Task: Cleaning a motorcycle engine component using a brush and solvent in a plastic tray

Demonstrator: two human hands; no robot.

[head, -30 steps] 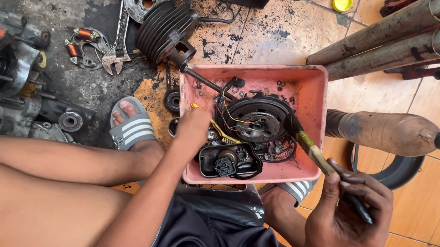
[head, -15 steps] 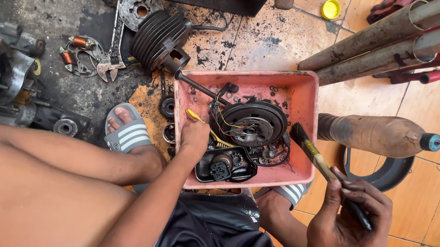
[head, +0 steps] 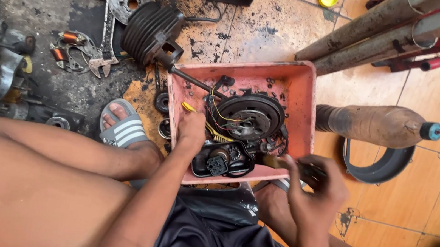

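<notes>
Nearest the camera are the person's bare legs and dark shorts. The right hand (head: 316, 187) is blurred, its fingers curled around a dark-handled tool (head: 282, 162) whose tip points left over the near edge of the pink tray (head: 301, 88). The left hand (head: 192, 130) reaches into the tray's left side, fingers bent down among yellow wires (head: 210, 125); whether it grips anything cannot be told. The 2 hands are apart, with a black oily cover (head: 221, 162) lying in the tray between them. Just beyond it sits a round black flywheel (head: 251, 116), in the tray's middle. Left of the tray, a foot in a striped sandal (head: 123, 127) rests on the greasy floor. Farther off lie a finned cylinder (head: 150, 32), a wrench (head: 108, 28) and rusty pipes (head: 385, 32).
</notes>
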